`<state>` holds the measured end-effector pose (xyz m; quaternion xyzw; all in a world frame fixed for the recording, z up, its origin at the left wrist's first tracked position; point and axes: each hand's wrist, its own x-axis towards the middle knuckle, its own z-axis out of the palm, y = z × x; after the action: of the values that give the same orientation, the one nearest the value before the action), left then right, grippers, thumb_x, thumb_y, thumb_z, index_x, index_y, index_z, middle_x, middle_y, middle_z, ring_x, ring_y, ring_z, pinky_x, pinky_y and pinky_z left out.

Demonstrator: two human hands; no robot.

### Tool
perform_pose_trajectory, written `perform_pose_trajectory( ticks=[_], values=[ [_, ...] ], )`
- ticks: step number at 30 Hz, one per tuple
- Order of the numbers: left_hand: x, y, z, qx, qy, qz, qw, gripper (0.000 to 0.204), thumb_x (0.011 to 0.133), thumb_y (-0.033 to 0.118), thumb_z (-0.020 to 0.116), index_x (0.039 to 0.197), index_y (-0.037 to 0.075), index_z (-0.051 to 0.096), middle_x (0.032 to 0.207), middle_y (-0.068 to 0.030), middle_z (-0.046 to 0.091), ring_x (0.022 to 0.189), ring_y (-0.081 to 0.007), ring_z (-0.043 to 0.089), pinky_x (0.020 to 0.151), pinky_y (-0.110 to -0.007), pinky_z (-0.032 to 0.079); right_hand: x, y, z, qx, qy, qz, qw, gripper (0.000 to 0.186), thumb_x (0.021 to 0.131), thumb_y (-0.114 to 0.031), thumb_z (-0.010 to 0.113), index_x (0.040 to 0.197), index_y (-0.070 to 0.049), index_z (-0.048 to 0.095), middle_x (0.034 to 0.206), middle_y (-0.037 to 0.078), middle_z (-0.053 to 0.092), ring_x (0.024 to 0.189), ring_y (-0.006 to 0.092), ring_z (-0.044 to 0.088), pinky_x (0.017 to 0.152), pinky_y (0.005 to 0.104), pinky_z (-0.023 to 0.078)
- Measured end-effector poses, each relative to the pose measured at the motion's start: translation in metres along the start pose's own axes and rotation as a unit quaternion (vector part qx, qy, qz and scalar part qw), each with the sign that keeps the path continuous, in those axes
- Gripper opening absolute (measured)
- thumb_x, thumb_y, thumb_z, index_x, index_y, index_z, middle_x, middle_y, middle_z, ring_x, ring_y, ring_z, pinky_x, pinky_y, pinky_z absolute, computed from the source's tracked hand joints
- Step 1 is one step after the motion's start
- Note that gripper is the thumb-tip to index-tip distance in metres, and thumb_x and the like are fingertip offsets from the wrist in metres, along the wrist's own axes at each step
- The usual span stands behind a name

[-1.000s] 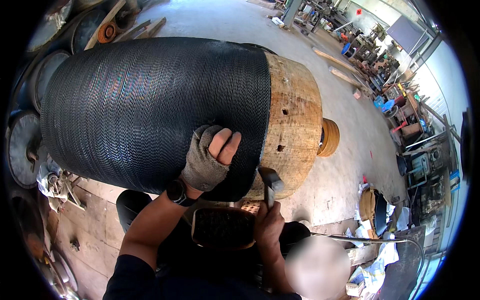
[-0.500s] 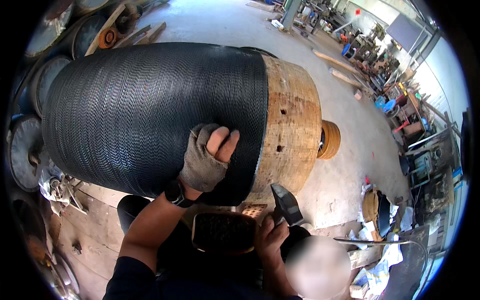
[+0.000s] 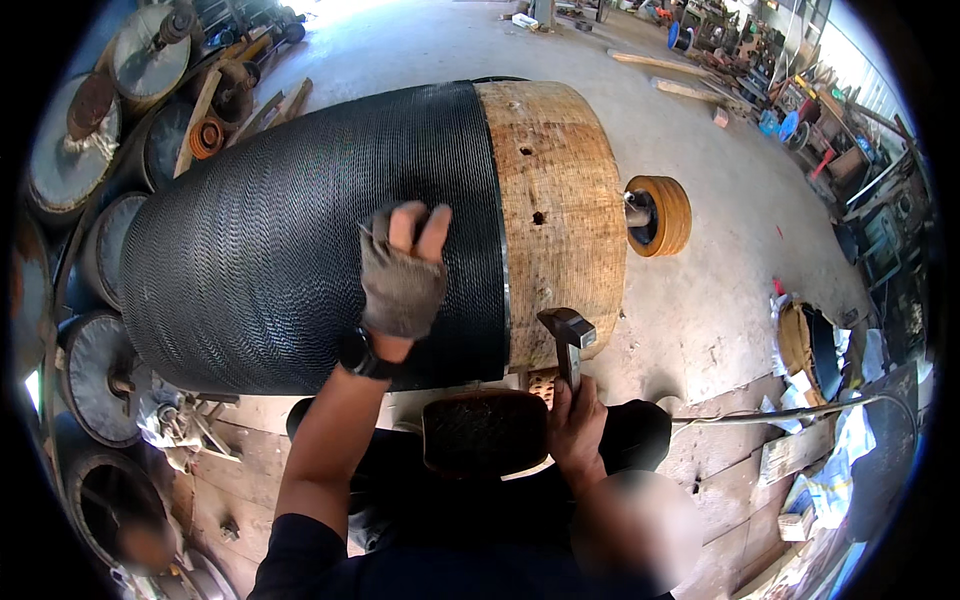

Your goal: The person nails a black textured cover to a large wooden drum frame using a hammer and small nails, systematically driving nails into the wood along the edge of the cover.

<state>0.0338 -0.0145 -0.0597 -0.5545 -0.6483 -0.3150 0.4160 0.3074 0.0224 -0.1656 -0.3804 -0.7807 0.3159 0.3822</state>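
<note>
On the near side of the roller (image 3: 270,240), toward its right part, the left hand (image 3: 403,285) lies over the black winding (image 3: 330,190), with a grey-brown glove (image 3: 400,295) on it and a dark watch (image 3: 360,352) at the wrist. Its fingers are bent and a little apart, with 2 of them bare and pointing away from the person; whether they pinch anything I cannot tell. The roller lies crosswise before the person, its closely ribbed winding stopping short of the tan end (image 3: 565,200), which shows 2 dark holes. By the roller's near right corner, the bare right hand (image 3: 578,425) is closed around the handle of the hammer (image 3: 569,352), the head uppermost, in front of the tan end; whether it touches there I cannot tell. Off the roller's right end, a shaft (image 3: 637,212) carries an orange-brown grooved wheel (image 3: 676,215). Just nearer the person than the roller is a dark piece (image 3: 485,433) with rounded corners. Left of the roller stand drums (image 3: 100,375) with grey ends; well beyond it, to the right, 2 planks (image 3: 660,64) lie on the floor (image 3: 690,330).
</note>
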Motion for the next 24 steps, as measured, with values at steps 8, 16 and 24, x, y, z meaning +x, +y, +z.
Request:
perform_pose_trajectory(
  ticks=[8,16,24],
  values=[
    [-0.051,0.081,0.002,-0.258,-0.056,-0.082,0.961,0.048,0.081,-0.006,0.064,0.128,0.004,0.060,0.100,-0.0119,0.066,0.083,-0.0299,0.062,0.075,-0.045,0.051,-0.006,0.002,0.005,0.032,0.001,0.018,0.999,0.023,0.102,-0.020,0.058,0.092,0.000,0.051,0.070,0.025,0.059,0.065,0.0486,0.061,0.055,0.0495,0.046],
    [-0.031,0.078,-0.011,-0.231,-0.118,-0.090,0.962,0.046,0.081,-0.006,0.064,0.125,0.004,0.058,0.093,-0.0119,0.066,0.085,-0.0308,0.064,0.081,-0.044,0.049,0.001,-0.007,0.004,0.059,-0.016,0.014,0.998,0.023,0.100,-0.021,0.061,0.096,0.001,0.054,0.072,0.024,0.062,0.066,0.0467,0.063,0.058,0.0476,0.049],
    [-0.022,0.076,-0.014,-0.248,-0.181,-0.139,0.941,0.050,0.078,-0.004,0.066,0.126,0.006,0.056,0.092,-0.0119,0.066,0.086,-0.0326,0.064,0.081,-0.044,0.048,0.005,-0.013,0.004,0.040,-0.002,-0.030,0.999,0.019,0.101,-0.019,0.061,0.100,0.000,0.057,0.074,0.022,0.064,0.068,0.0442,0.065,0.059,0.0454,0.050]
  ],
)
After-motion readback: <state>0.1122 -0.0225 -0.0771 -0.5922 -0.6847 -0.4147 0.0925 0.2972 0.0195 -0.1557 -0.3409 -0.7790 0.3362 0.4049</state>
